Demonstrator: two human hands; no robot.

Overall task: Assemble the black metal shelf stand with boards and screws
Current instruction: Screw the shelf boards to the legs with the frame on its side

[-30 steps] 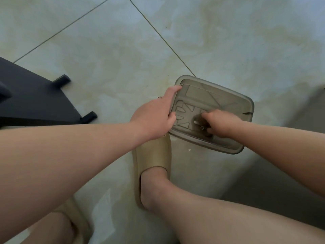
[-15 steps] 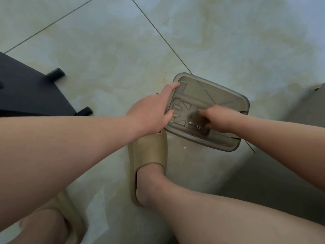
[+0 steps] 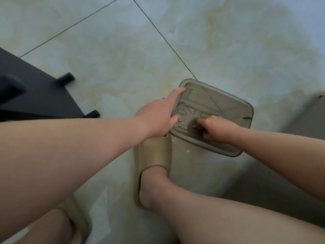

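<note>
Nearest: two bare legs in tan slide slippers, the R slipper [image 3: 153, 155] with its toe just under the near-left corner of a smoky see-through plastic tray [image 3: 219, 103] on the tiled floor [image 3: 123, 50].

L hand [image 3: 158, 117] steadies that tray. Its forefinger lies straight along the left rim and its thumb is flat on the inner edge; nothing is gripped. R hand [image 3: 216, 129] is down inside the tray w/ fingers curled tight, thumb and forefinger tips closed on a small bright screw [image 3: 194, 126] (only a glint shows, so "screw" is my read).

Further left, well apart from the tray: the black metal shelf stand [image 3: 35, 99] lies flat w/ short black pegs sticking out. No boards in view.

Step in hand, I'd say: fetching hardware, not fastening yet. Next move needs a clean lift of the screw out of the tray w/o dropping it, then a carry across to the stand and lining it up w/ a hole there. L hand can let go of the rim once the screw is clear.
</note>
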